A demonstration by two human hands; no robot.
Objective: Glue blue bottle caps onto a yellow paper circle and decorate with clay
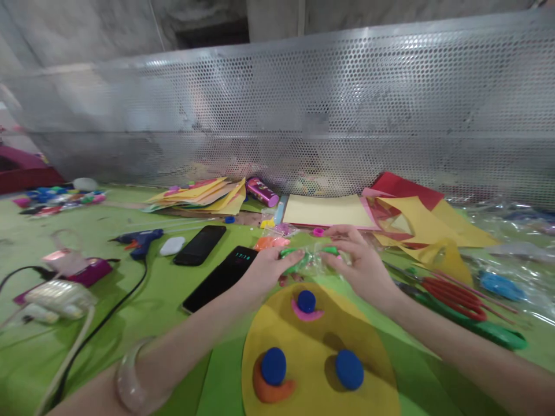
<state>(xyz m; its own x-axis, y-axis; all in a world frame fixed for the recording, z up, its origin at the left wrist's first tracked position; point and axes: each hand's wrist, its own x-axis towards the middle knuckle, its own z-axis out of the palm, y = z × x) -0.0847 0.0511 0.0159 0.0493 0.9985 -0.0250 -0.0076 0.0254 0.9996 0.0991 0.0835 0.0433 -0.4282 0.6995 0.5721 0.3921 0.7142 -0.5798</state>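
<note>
My left hand (271,267) pinches green modelling clay (295,261) in a clear plastic wrapper (314,257). My right hand (358,263) grips the wrapper's other side, where more green shows at the fingertips. Both hands are raised over the far edge of a yellow paper oval (321,346). On that oval sit a blue disc (306,301) with a pink clay curve (307,314), a second blue disc (273,366) with an orange clay curve (274,390), and a third blue disc (350,370) alone.
Left lie two phones (221,277) (200,245), a glue gun (141,240) and a plugged power strip (60,294). Red-handled scissors (453,297) and green-handled scissors (489,330) rest right. Paper sheets (323,211) and a purple tube (262,192) lie before a perforated metal panel (303,115).
</note>
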